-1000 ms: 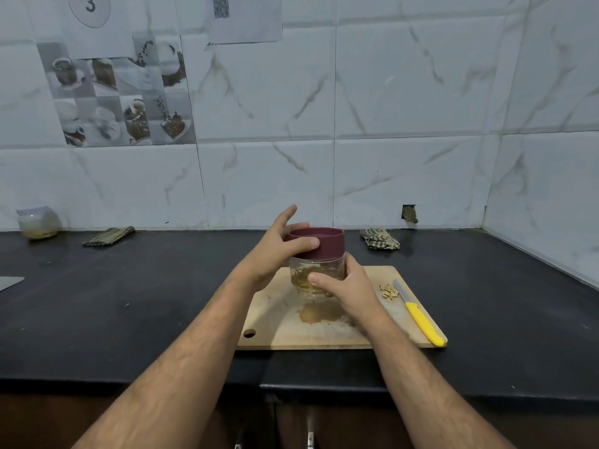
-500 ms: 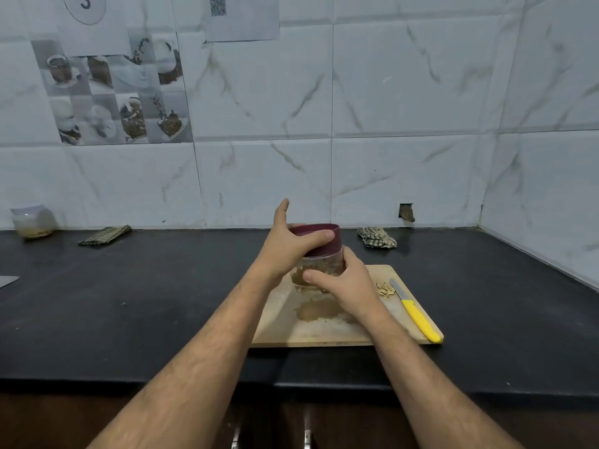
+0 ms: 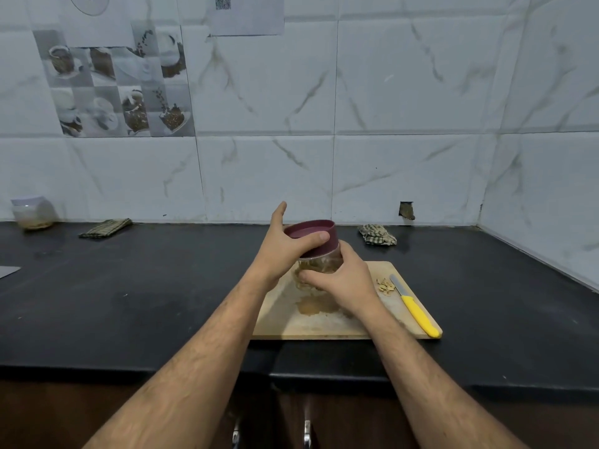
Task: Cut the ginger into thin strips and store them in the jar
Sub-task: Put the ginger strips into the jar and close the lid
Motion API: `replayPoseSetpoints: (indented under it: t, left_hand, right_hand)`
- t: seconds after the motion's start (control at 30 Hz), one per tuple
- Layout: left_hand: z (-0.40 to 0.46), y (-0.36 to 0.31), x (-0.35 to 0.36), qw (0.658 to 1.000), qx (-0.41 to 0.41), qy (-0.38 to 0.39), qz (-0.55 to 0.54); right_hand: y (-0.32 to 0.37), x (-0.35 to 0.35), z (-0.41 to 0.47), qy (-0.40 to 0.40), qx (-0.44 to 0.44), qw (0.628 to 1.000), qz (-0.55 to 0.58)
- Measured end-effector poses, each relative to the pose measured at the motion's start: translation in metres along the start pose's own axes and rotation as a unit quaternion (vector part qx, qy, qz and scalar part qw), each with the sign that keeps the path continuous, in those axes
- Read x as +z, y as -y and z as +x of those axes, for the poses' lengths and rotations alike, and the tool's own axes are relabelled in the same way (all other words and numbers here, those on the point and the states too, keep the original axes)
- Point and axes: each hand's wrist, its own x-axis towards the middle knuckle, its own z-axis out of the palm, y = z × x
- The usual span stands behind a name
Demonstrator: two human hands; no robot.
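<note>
The small clear glass jar [image 3: 321, 265] with the dark maroon round lid [image 3: 312, 238] is held above the pale wooden cutting board [image 3: 324, 322], with its top tilted a little. Through the glass some pale brown ginger strips [image 3: 319, 268] show inside. The lid sits on the mouth of the jar; whether it is fully closed cannot be told. A small heap of pale ginger scraps [image 3: 385, 285] lies on the right part of the board, just beside the blade of the knife with the yellow plastic handle [image 3: 416, 311], which lies along the right edge of the board.
</note>
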Motion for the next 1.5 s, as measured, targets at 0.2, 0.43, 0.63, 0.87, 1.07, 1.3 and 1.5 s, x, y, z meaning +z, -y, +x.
replayPoseSetpoints:
  t: [0.2,0.43,0.63,0.87,1.07,1.3,1.5]
  left_hand:
    - [-0.002,-0.006,-0.002,0.999,0.009,0.020,0.031]
    - [0.000,-0.004,0.002,0.999,0.002,0.030,0.028]
    - [-0.011,0.017,-0.007,0.996,-0.070,0.063,-0.002]
    - [-0.004,0.029,-0.021,0.996,-0.079,0.048,-0.018]
    - [0.012,0.040,-0.030,0.994,-0.079,0.074,-0.010]
    - [0.070,0.048,-0.036,0.995,-0.086,0.044,-0.015]
    - [0.134,0.077,-0.033,0.994,-0.105,0.030,-0.008]
  right_hand:
    - [-0.006,-0.003,0.003,0.023,0.022,0.999,0.026]
    - [-0.014,-0.003,0.007,0.043,0.039,0.997,0.059]
    - [-0.018,-0.005,0.015,0.027,0.042,0.997,0.065]
    - [-0.011,-0.008,0.035,0.114,0.055,0.992,-0.006]
    - [-0.010,-0.011,0.056,0.134,0.093,0.986,0.032]
    - [-0.023,0.002,0.108,0.109,0.129,0.985,0.043]
    - [-0.059,0.021,0.169,0.070,0.138,0.988,0.007]
